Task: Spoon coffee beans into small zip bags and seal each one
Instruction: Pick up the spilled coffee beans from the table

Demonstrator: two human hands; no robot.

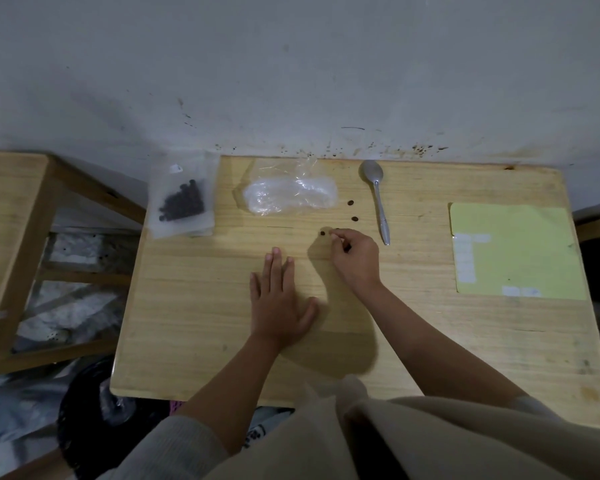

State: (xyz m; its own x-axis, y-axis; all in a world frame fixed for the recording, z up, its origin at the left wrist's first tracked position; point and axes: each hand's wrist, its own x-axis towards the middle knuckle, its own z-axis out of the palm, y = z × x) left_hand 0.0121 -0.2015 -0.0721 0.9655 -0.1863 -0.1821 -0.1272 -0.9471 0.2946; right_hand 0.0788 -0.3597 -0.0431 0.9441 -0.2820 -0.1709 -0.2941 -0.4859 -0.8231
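A: Where are the beans [354,218] lying?
B: Loose, beside the right hand [354,257], which is pinching one.
A: The left hand [278,299]?
B: Lying flat on the table [430,341], fingers straight, well short of the filled bag [182,199].

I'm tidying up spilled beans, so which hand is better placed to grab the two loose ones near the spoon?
Right. The right hand is already pinching at a bean just below the loose beans, beside the spoon. The left hand rests flat on the table, farther away.
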